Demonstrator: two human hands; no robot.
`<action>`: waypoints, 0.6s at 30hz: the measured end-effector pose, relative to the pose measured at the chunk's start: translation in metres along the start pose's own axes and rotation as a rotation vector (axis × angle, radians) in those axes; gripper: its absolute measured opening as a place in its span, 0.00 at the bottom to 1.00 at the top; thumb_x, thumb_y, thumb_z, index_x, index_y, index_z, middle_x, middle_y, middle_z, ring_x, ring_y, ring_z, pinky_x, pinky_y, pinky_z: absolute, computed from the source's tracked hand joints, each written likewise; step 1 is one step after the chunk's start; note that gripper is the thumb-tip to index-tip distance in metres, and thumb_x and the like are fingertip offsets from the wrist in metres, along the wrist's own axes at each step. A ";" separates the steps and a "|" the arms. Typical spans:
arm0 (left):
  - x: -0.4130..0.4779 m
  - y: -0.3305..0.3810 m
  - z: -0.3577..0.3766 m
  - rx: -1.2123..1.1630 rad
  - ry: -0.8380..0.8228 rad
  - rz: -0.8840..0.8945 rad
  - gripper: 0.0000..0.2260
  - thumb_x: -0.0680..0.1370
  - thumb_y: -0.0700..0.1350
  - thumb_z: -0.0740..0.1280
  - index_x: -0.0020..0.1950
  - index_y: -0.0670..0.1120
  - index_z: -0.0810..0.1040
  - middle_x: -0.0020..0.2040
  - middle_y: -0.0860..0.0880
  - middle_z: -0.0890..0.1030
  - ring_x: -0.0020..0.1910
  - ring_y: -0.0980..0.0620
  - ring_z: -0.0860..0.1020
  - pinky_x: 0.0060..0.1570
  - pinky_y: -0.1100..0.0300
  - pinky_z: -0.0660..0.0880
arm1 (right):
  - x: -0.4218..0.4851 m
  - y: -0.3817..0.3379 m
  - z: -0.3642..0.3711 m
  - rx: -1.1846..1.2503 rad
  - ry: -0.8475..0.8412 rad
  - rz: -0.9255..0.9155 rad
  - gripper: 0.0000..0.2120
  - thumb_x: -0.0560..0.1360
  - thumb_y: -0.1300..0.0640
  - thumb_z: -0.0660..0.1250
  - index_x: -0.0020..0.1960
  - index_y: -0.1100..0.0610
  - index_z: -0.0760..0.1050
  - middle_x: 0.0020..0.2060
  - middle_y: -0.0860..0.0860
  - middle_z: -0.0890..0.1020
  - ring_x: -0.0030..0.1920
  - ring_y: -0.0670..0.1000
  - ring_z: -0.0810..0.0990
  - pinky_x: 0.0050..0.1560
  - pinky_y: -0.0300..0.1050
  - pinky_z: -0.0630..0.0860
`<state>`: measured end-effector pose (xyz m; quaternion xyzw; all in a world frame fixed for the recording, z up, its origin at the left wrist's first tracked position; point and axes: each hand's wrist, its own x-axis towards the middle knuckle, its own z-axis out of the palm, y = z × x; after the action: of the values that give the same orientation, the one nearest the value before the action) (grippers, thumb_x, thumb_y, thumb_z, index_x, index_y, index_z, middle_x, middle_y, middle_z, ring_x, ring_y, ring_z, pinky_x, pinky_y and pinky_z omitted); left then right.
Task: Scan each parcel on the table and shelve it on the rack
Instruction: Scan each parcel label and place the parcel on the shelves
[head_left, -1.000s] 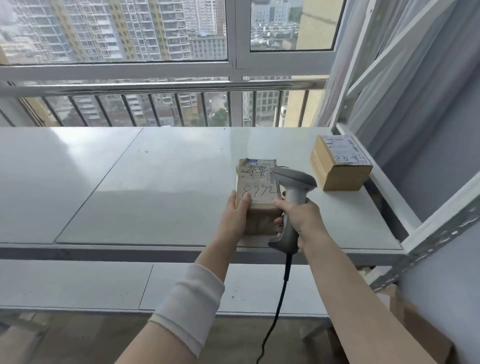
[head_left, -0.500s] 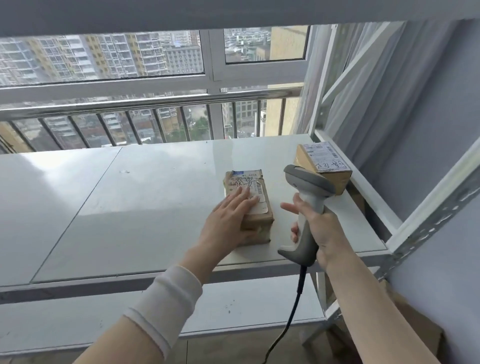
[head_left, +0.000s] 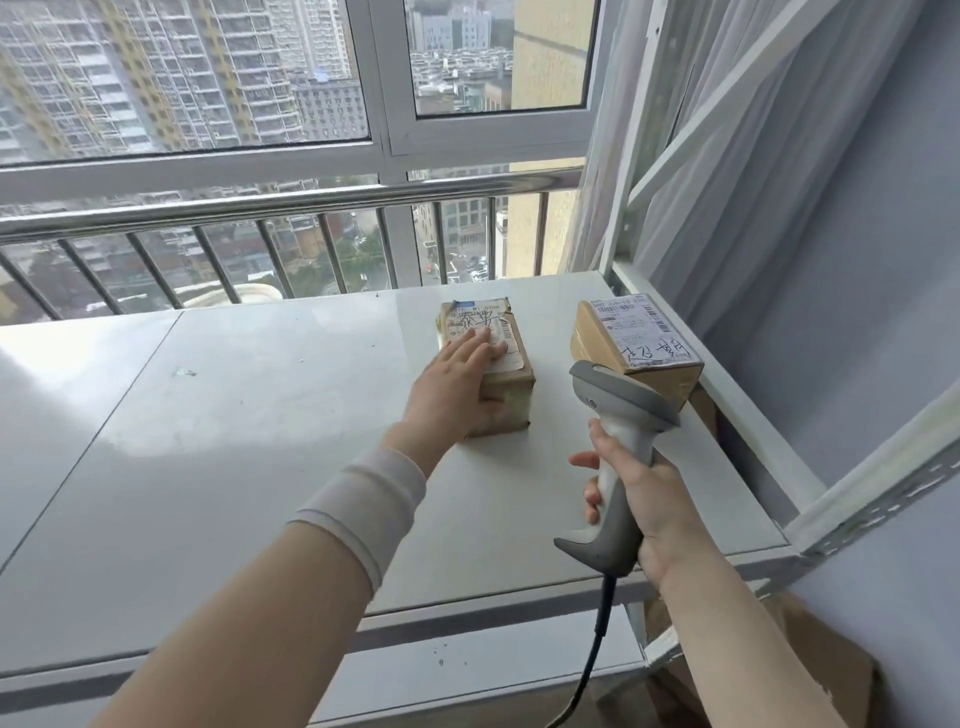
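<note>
A small brown parcel (head_left: 506, 358) with a white label and handwriting lies on the white rack shelf (head_left: 260, 441). My left hand (head_left: 457, 387) rests flat on its top and near side, fingers spread over the label. To its right stands a second brown parcel (head_left: 641, 345) with a printed label, close to the shelf's right edge. My right hand (head_left: 641, 499) grips the handle of a grey corded barcode scanner (head_left: 618, 415), whose head sits in front of the second parcel.
White rack uprights and rails (head_left: 810, 499) run along the right side, with a curtain (head_left: 727, 156) behind. A window with a metal railing (head_left: 260, 208) stands behind the shelf. A lower shelf (head_left: 467, 670) and cardboard (head_left: 831, 675) lie below.
The small parcel went from held up in front of the scanner to lying on the shelf, farther back. My left hand moved onto its top. The scanner drew away to the right.
</note>
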<state>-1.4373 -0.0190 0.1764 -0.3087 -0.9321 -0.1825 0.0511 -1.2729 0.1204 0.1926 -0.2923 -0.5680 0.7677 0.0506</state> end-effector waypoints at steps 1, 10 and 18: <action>0.005 0.000 0.001 -0.002 0.000 0.005 0.32 0.74 0.51 0.69 0.75 0.49 0.61 0.77 0.50 0.57 0.77 0.52 0.52 0.73 0.60 0.49 | 0.003 0.000 0.000 0.008 0.007 -0.001 0.22 0.74 0.51 0.68 0.56 0.69 0.75 0.22 0.48 0.77 0.22 0.47 0.71 0.23 0.39 0.71; 0.011 -0.003 0.005 -0.013 0.013 0.063 0.32 0.75 0.49 0.69 0.75 0.47 0.60 0.78 0.47 0.55 0.77 0.49 0.50 0.73 0.60 0.42 | 0.013 0.004 0.002 0.071 0.018 -0.005 0.13 0.73 0.52 0.70 0.46 0.62 0.76 0.27 0.52 0.78 0.21 0.47 0.71 0.23 0.40 0.71; -0.008 0.025 -0.021 -0.073 0.117 0.032 0.38 0.76 0.54 0.66 0.77 0.45 0.48 0.78 0.46 0.45 0.77 0.51 0.42 0.72 0.60 0.38 | -0.020 0.007 0.000 0.089 -0.022 -0.012 0.16 0.72 0.48 0.71 0.39 0.63 0.75 0.25 0.52 0.77 0.23 0.48 0.73 0.25 0.40 0.73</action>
<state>-1.4166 -0.0130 0.2019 -0.3142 -0.9151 -0.2333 0.0972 -1.2544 0.1101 0.1946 -0.2777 -0.5357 0.7951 0.0620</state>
